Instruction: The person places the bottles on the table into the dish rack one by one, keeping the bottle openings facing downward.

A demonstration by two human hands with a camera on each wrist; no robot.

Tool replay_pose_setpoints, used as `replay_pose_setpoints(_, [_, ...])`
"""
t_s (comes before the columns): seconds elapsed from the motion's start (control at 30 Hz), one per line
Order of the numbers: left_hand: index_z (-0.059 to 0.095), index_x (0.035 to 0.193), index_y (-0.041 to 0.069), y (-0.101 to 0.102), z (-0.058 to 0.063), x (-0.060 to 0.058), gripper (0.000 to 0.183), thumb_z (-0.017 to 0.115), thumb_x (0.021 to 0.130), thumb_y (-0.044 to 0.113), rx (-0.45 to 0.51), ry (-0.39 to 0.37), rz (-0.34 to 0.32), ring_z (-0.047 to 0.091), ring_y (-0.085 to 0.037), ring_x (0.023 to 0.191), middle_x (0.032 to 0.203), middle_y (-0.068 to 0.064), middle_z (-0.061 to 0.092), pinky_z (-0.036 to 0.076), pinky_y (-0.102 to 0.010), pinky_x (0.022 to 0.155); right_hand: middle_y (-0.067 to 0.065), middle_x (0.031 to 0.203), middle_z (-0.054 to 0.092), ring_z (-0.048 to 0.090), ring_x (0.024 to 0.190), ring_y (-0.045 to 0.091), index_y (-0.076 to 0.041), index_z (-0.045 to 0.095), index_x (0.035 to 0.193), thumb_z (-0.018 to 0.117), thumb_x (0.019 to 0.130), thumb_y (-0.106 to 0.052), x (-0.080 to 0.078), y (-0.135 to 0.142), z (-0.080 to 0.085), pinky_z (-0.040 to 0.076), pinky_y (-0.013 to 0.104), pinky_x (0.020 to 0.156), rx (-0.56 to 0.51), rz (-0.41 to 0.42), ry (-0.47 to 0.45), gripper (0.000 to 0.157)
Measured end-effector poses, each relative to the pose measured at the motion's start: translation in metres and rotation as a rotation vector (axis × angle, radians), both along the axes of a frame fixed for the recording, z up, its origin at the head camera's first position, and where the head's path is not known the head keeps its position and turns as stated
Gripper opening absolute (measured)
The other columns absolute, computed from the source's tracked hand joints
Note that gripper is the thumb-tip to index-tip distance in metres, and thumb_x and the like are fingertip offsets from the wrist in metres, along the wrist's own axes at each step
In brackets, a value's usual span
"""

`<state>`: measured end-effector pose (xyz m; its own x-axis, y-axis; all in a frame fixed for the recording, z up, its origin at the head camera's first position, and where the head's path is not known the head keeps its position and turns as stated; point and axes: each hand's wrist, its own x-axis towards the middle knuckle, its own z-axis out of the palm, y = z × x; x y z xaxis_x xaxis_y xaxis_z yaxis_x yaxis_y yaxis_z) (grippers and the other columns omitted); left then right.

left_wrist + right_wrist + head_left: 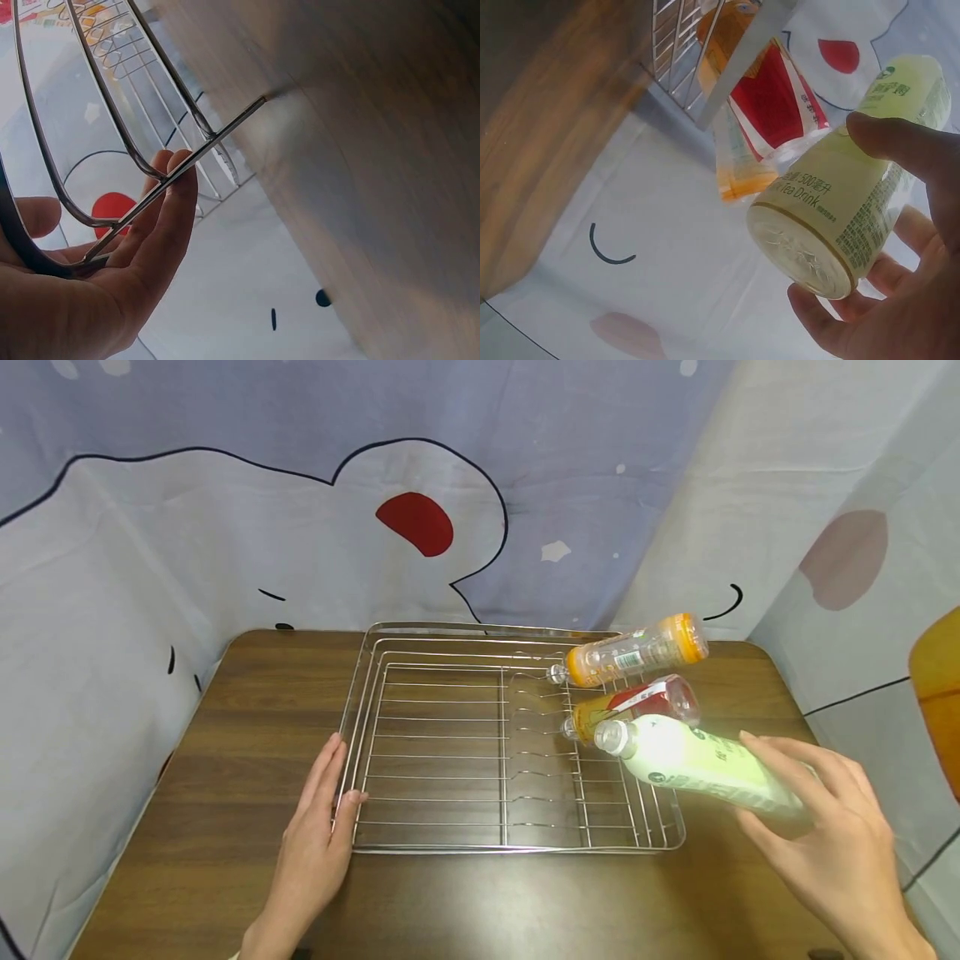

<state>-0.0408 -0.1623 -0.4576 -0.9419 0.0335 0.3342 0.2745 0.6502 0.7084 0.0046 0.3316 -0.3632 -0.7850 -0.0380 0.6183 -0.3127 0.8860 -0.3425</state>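
A silver wire rack [450,849] with rows of wavy wires lies on the table. At its left side my left hand [315,843] holds the frame, thumb over the rim and fingers along the outside; the left wrist view shows the fingers behind the metal bars [240,118]. My right hand [832,827] grips a pale green tea drink bottle [705,764] near its base, thumb on one side and fingers on the other. Its neck points left, over the rack's right part. Behind it, a red-labelled bottle [645,700] and a clear bottle with orange bands [637,653] lie sideways on the rack.
The brown wooden table [525,910] reaches around the rack on all sides, with rounded far corners. A cloth curtain [225,543] with cartoon prints hangs close behind the table and along both sides.
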Motion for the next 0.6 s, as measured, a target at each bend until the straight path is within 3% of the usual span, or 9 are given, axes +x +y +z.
replay_pose_setpoints(0.07, [0.042,0.17,0.005,-0.0002,0.0005,0.0,0.061,0.062,0.113,0.011,0.0,-0.003,0.002,0.054,-0.046,0.148,0.179,-0.007,0.037,0.05,-0.076,0.099,0.013,0.129,0.072,0.052,0.126,0.018,-0.012,0.079,0.139,0.055,0.1,-0.08,-0.0011,-0.0007,0.0013,0.025,0.012,0.11,0.024,0.008,-0.003,0.082])
replay_pose_setpoints(0.2, [0.039,0.172,0.006,-0.0022,0.0001,-0.0001,0.064,0.062,0.113,0.012,-0.001,-0.021,-0.005,0.07,-0.04,0.129,0.18,-0.006,0.036,0.054,-0.075,0.094,0.02,0.125,0.072,0.054,0.119,0.043,-0.012,0.079,0.138,0.054,0.101,-0.075,-0.0031,-0.0014,0.0025,0.023,0.017,0.115,0.07,0.026,0.007,0.077])
replay_pose_setpoints(0.3, [0.038,0.173,0.007,-0.003,0.0007,0.0002,0.065,0.062,0.112,0.013,0.004,-0.038,-0.005,0.077,-0.03,0.113,0.181,-0.004,0.034,0.057,-0.072,0.092,0.019,0.125,0.072,0.055,0.118,0.046,-0.013,0.079,0.137,0.052,0.101,-0.071,-0.0034,-0.0016,0.0029,0.026,0.024,0.112,0.102,0.028,0.006,0.073])
replay_pose_setpoints(0.4, [0.039,0.173,0.009,-0.003,0.0004,0.0002,0.066,0.064,0.111,0.012,0.012,-0.043,0.0,0.077,-0.024,0.11,0.181,-0.001,0.034,0.057,-0.067,0.094,0.016,0.127,0.072,0.056,0.119,0.046,-0.014,0.079,0.137,0.049,0.103,-0.071,-0.0018,-0.0019,0.0039,0.03,0.035,0.106,0.132,0.022,-0.009,0.073])
replay_pose_setpoints(0.5, [0.04,0.173,0.01,-0.0027,0.0,0.0002,0.068,0.066,0.11,0.011,0.018,-0.039,0.006,0.077,-0.02,0.111,0.18,0.001,0.035,0.06,-0.055,0.093,0.015,0.128,0.072,0.056,0.121,0.046,-0.015,0.079,0.137,0.046,0.104,-0.072,0.0005,-0.002,0.0053,0.033,0.047,0.104,0.155,0.019,-0.028,0.073])
replay_pose_setpoints(0.6, [0.041,0.172,0.009,-0.0026,-0.0018,-0.0005,0.069,0.069,0.109,0.008,0.048,-0.04,0.001,0.076,-0.016,0.112,0.18,0.002,0.036,0.06,-0.032,0.089,0.016,0.129,0.071,0.055,0.122,0.046,-0.016,0.078,0.138,0.045,0.104,-0.068,0.0014,-0.0017,0.0066,0.034,0.055,0.104,0.176,0.023,-0.04,0.071])
